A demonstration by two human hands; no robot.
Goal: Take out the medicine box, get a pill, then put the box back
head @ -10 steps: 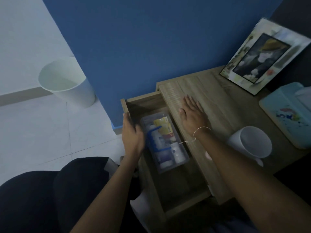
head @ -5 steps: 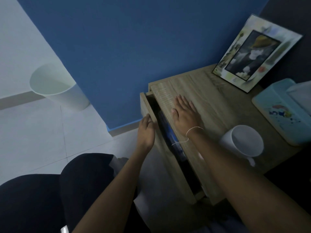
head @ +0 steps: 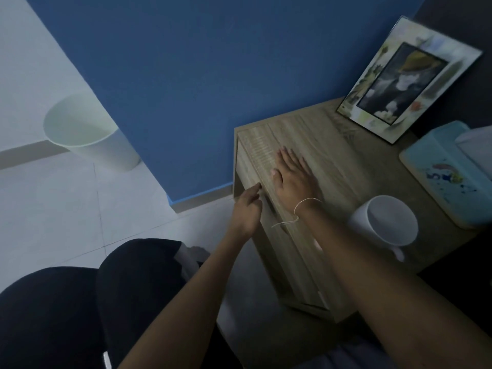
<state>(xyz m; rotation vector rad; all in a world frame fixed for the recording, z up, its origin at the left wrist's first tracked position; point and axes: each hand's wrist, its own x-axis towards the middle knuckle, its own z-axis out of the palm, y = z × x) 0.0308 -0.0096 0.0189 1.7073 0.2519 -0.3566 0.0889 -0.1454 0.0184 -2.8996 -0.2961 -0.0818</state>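
The wooden nightstand's drawer is pushed in flush, so the clear medicine box inside it is hidden. My left hand rests against the drawer front near its top edge, fingers loosely curled and holding nothing. My right hand lies flat, palm down, on the nightstand top with its fingers spread. A thin string bracelet circles the right wrist.
A white mug stands on the top just right of my right forearm. A picture frame leans at the back, and a light blue tissue box sits at the right. A white bin stands on the tiled floor by the blue wall.
My left hand pushed the drawer from wide open, with the medicine box showing, to fully shut. The right hand stayed flat on the top.
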